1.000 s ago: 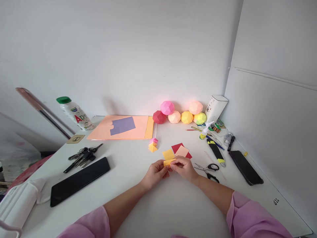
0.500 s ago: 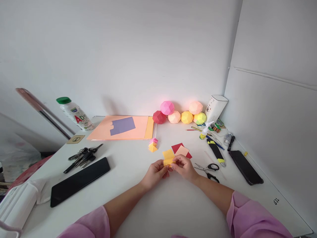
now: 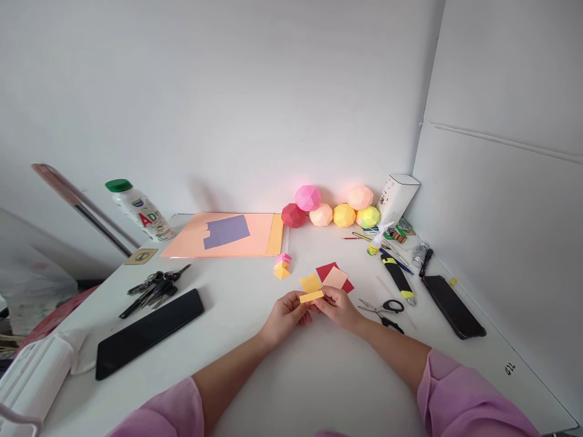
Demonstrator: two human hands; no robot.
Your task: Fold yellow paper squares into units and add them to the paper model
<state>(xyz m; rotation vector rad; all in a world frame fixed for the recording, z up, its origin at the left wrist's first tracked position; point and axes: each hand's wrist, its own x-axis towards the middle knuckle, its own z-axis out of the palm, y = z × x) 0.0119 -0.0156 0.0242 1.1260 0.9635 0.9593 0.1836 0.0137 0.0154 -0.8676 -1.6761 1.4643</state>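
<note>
A small yellow-orange paper (image 3: 311,297), seen as a narrow strip, is held between my two hands near the middle of the table. My left hand (image 3: 283,318) pinches its left end, and my right hand (image 3: 339,308) pinches its right end. Just behind the strip lies a yellow paper square (image 3: 310,282). To the right of that, a peach square (image 3: 335,277) rests on red paper (image 3: 325,271). Folded pink pieces (image 3: 283,258) and a folded yellow piece (image 3: 282,271) sit behind my left hand.
Scissors (image 3: 385,308) and a cutter (image 3: 398,279) lie right of my hands, with a glue bottle (image 3: 375,244) behind. Faceted paper balls (image 3: 344,215) line the wall. Keys (image 3: 155,290), a phone (image 3: 150,332) and large peach sheets (image 3: 191,233) are leftward.
The paper between my hands has gone from a broader face to a narrow strip, as folded or tilted. Both hands keep their hold and have barely moved.
</note>
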